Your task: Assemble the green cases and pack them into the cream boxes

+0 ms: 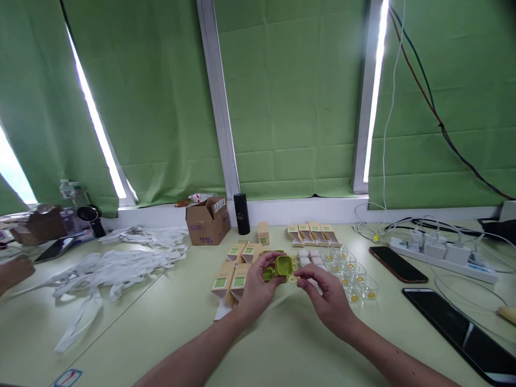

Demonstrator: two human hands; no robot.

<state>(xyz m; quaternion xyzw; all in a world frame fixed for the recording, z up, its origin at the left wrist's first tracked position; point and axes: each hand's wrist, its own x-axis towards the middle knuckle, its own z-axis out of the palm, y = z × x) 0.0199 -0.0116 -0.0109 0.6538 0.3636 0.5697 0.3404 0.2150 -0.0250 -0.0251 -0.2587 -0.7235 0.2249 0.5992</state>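
My left hand (261,284) is closed around a small green square container (284,265) whose hollow inside faces me. Another green piece (267,274) shows just left of it, by my fingers. To the right, my right hand (325,295) has its thumb and forefinger pinched together; whatever is between them is too small to make out. Small pale-yellow pieces (294,279) lie between the two hands. Behind my right hand stand several white blocks (309,257) and rows of clear plastic cups (358,277) with yellow centres. Kraft paper boxes (222,283) with green windows lie beside my left hand.
More kraft boxes (314,235) stand at the back, near a black cylinder (241,214) and a cardboard carton (207,221). White straps (129,266) pile up on the left, near another person's hand (16,274). Phones (398,264), a tablet-like device (463,333) and a power strip (443,259) lie right.
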